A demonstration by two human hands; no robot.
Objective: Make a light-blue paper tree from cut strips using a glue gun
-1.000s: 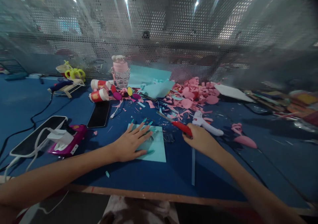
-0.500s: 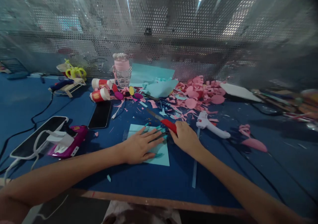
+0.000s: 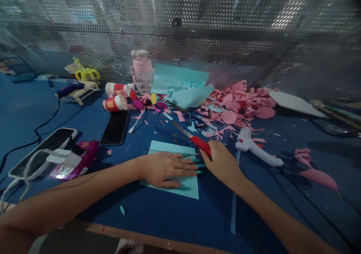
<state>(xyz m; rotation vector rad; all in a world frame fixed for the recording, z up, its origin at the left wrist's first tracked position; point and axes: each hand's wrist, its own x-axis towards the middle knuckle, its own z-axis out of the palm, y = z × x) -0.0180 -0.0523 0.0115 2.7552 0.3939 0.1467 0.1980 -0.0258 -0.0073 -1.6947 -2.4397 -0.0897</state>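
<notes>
- left hand [image 3: 165, 168]: flat, fingers spread, pinning teal paper sheet [image 3: 172, 148] to blue counter [image 3: 175, 212]
- right hand [image 3: 222, 163]: fingers wrapped on red-handled cutter [image 3: 200, 144], blade pointing away, at sheet's right edge
- white glue gun [image 3: 258, 148] just right; pink scraps [image 3: 239, 103] behind

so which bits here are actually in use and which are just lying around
In use:
- left hand flat on the light blue paper sheet
- right hand gripping the red-handled cutter

Lying about:
- glue gun
- black phone
- pink paper scraps
- pink bottle
- red paper cups
</notes>
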